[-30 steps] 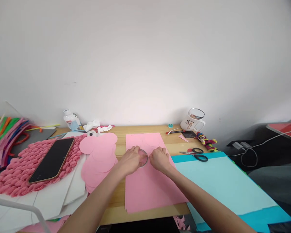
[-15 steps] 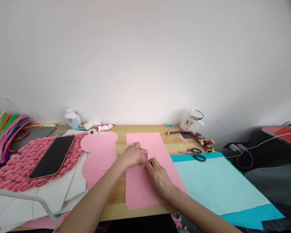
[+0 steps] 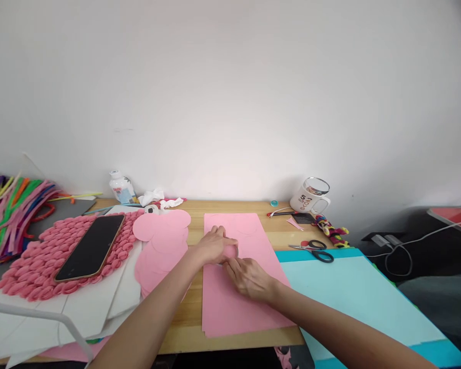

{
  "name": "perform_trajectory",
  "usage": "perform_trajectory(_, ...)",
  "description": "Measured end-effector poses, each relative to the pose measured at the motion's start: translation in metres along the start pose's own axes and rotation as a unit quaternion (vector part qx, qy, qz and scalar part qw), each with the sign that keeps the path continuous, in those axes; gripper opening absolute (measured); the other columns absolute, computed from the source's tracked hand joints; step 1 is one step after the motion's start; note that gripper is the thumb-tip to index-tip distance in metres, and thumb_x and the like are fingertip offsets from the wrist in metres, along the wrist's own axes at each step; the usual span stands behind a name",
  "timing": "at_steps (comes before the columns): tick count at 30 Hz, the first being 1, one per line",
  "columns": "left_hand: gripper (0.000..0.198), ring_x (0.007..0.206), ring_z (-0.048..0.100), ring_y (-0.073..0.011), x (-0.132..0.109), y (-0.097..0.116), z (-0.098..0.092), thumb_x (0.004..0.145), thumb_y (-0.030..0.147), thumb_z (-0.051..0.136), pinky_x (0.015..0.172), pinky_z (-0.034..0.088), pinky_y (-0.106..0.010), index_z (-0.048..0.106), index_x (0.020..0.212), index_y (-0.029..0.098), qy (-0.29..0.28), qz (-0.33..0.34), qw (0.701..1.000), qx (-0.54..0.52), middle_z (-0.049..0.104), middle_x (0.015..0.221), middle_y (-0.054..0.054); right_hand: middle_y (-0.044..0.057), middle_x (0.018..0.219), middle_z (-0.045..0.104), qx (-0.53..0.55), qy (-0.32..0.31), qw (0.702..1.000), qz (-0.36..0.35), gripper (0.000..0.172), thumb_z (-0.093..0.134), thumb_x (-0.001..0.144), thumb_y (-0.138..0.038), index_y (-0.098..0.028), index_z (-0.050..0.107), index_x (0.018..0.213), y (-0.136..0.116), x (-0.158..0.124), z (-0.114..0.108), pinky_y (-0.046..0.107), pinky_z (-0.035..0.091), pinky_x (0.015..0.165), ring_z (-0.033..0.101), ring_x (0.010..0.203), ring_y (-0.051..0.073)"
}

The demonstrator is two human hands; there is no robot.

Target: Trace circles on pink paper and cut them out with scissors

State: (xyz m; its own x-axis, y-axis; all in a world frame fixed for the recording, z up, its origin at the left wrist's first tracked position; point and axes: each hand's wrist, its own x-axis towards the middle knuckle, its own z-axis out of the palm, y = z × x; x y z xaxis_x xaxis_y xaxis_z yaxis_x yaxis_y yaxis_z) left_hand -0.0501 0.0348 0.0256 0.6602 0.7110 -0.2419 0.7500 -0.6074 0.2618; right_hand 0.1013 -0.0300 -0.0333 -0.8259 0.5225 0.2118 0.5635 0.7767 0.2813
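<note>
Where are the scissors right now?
In the head view, the scissors lie on the table, right of the pink sheet, at the blue sheet's far edge, near the mug.

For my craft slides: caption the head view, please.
Left hand and right hand close together on a pink sheet, paper circles and scissors alongside.

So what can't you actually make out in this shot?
All from the head view:
What lies under the left hand on the pink sheet: its fingers cover it.
Whether the right hand holds anything: its curled fingers hide that.
Print on the mug and the bottle: too small.
The blue paper: cut off by the bottom edge.
</note>
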Motion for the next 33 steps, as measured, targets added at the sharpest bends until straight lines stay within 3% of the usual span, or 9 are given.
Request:
perform_trajectory(7,0.047,0.102,0.040,-0.0242,0.000,-0.001,0.001,0.067,0.035,0.066,0.084,0.039,-0.034,0.055,0.113,0.035,0.000,0.001,1.000,-0.016,0.044,0.104,-0.005,0.008,0.070,0.055,0.008,-0.010,1.000,-0.010,0.025,0.030,0.085,-0.001,-0.013,0.052,0.084,0.009,-0.013,0.004,0.029,0.026,0.043,0.046,0.055,0.016)
perform_trajectory(13,0.045,0.103,0.041,-0.0235,0.000,0.002,-0.002,0.068,0.032,0.065,0.085,0.038,-0.033,0.056,0.113,0.034,-0.003,0.002,1.000,-0.014,0.043,0.102,-0.005,0.007,0.072,0.056,0.018,-0.066,0.996,0.056,0.022,0.033,0.084,-0.002,-0.015,0.051,0.083,0.025,-0.023,0.005,0.030,0.024,0.046,0.046,0.056,0.016)
perform_trajectory(19,0.048,0.103,0.041,-0.0239,0.000,0.003,-0.004,0.069,0.033,0.064,0.085,0.039,-0.034,0.053,0.116,0.034,-0.014,0.000,1.000,-0.001,0.042,0.103,-0.005,0.006,0.073,0.055,0.011,-0.063,0.990,0.126,0.021,0.036,0.084,-0.001,-0.015,0.051,0.082,0.036,-0.023,-0.001,0.028,0.025,0.046,0.047,0.057,0.017)
perform_trajectory(23,0.048,0.103,0.040,-0.0259,0.004,0.003,-0.005,0.067,0.031,0.063,0.083,0.040,-0.036,0.053,0.115,0.035,-0.025,-0.007,1.000,0.007,0.042,0.102,-0.006,0.008,0.080,0.056,0.018,-0.025,0.992,0.121,0.019,0.038,0.085,-0.003,-0.016,0.051,0.085,0.010,-0.023,-0.008,0.027,0.031,0.047,0.051,0.068,0.019)
perform_trajectory(28,0.051,0.105,0.038,-0.0279,0.012,0.005,-0.008,0.061,0.031,0.065,0.080,0.042,-0.037,0.053,0.110,0.034,-0.055,-0.023,0.998,0.014,0.041,0.103,-0.006,0.008,0.069,0.054,-0.016,0.010,0.997,0.081,0.022,0.038,0.077,0.005,-0.014,0.050,0.078,-0.041,-0.002,-0.017,0.027,0.034,0.039,0.050,0.059,0.019)
perform_trajectory(33,0.053,0.109,0.037,-0.0288,0.017,0.008,-0.013,0.058,0.033,0.067,0.079,0.044,-0.038,0.051,0.109,0.034,-0.087,-0.038,0.995,0.019,0.039,0.105,-0.006,0.012,0.065,0.058,-0.062,-0.062,0.986,0.145,0.022,0.041,0.072,0.008,-0.007,0.056,0.077,-0.063,0.045,-0.022,0.025,0.036,0.034,0.055,0.055,0.020)
